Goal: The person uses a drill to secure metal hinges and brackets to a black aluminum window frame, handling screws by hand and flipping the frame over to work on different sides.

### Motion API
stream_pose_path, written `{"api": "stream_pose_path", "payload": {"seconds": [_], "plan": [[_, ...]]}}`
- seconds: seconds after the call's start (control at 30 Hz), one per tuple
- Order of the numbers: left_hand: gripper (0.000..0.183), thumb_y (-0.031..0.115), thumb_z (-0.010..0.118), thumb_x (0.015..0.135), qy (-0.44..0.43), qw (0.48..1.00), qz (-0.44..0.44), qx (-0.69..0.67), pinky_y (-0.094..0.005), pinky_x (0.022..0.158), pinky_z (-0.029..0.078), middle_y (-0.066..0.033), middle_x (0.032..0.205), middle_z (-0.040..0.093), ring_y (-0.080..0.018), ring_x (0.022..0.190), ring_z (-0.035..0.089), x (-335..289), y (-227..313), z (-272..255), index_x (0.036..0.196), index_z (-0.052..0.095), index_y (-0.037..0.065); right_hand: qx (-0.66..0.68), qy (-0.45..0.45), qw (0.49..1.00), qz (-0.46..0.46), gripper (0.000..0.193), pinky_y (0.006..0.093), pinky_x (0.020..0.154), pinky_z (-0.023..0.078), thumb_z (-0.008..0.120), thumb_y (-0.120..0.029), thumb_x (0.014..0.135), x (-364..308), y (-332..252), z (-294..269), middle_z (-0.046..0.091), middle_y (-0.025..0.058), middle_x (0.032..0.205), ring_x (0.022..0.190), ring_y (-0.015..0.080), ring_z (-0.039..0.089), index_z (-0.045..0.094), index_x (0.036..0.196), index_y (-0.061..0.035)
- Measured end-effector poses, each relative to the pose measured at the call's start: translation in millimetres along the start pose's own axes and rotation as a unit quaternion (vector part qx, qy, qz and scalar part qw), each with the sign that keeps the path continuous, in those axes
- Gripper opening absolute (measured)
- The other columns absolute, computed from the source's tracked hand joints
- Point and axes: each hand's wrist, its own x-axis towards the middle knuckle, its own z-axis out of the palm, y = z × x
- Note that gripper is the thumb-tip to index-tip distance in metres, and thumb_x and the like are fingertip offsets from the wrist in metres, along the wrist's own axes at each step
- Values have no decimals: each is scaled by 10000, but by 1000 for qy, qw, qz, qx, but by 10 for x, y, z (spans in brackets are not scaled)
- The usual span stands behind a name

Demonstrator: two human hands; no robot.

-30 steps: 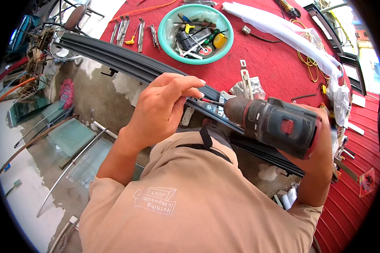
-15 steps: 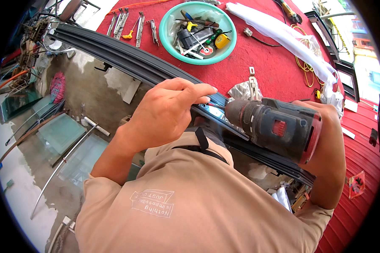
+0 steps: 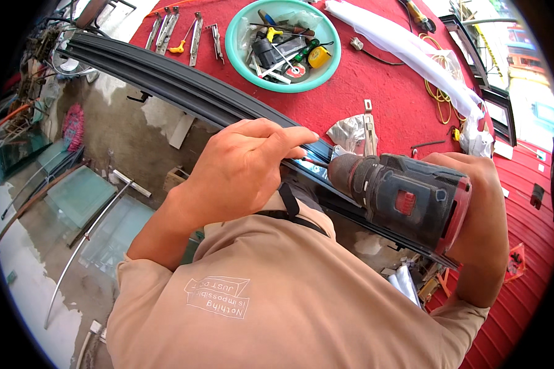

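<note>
A dark cordless drill point(image 3: 406, 192) lies sideways in front of me, its chuck pointing left. My right hand point(image 3: 474, 178) is closed round its handle, which the drill's body mostly hides. A thin dark bit point(image 3: 314, 162) reaches from the chuck to the fingertips of my left hand point(image 3: 243, 166). The left fingers are pinched together at the bit's tip; whatever small thing they hold is hidden. Beneath both hands runs a long dark grey metal profile point(image 3: 166, 77), slanting from far left to near right. A shiny metal patch shows on it beside the chuck.
On the red-covered table point(image 3: 277, 106) stand a turquoise basin point(image 3: 231, 52) of tools and several metal hinge arms point(image 3: 196, 40). A bracket point(image 3: 369, 130) with a clear plastic bag lies beyond the drill. White wrapping point(image 3: 400, 46) stretches right. Glass panes point(image 3: 80, 194) lie lower left.
My view has shifted slightly, so the table things sit a little further left and up. The drill is tilted a bit differently, and less of the bit shows before the left fingertips.
</note>
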Motion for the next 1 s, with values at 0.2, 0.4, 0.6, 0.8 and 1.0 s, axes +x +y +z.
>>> {"api": "stream_pose_path", "payload": {"seconds": [0.2, 0.4, 0.6, 0.8, 1.0], "plan": [[587, -126, 621, 835, -1, 1000, -3, -7, -438, 977, 608, -67, 1086, 870, -302, 1023, 787, -17, -25, -10, 1387, 700, 54, -22, -19, 1000, 4, 373, 335, 675, 542, 954, -179, 648, 53, -92, -36, 743, 111, 783, 671, 236, 726, 796, 934, 1], [658, 17, 807, 866, -25, 998, -26, 45, -535, 1209, 484, -88, 1372, 801, -333, 1350, 692, -46, 15, -259, 1507, 675, 86, -86, -74, 993, -9, 389, 370, 679, 563, 921, -185, 633, 168, -181, -160, 757, 130, 813, 696, 288, 751, 798, 953, 0], [839, 296, 949, 756, -46, 982, -38, 181, -598, 1362, 281, -56, 1507, 738, -292, 1449, 646, -77, -125, -414, 1537, 689, 132, -144, -122, 982, -6, 323, 428, 625, 518, 884, -217, 669, 299, -374, -256, 679, 115, 768, 682, 342, 706, 762, 901, -28], [636, 416, 891, 832, 20, 969, -16, 244, -492, 1290, 350, -7, 1421, 787, -186, 1368, 695, -170, -304, -159, 1405, 792, 159, -198, -137, 970, -11, 283, 453, 605, 473, 837, -231, 684, 436, -500, -287, 624, 110, 748, 660, 337, 667, 716, 865, -50], [554, 428, 834, 915, 18, 968, -11, 251, -449, 1249, 343, -7, 1409, 794, -178, 1338, 714, -162, -326, -138, 1395, 797, 154, -256, -143, 955, -39, 270, 447, 615, 454, 808, -258, 685, 555, -514, -302, 590, 96, 732, 664, 312, 643, 690, 831, -64]]}}
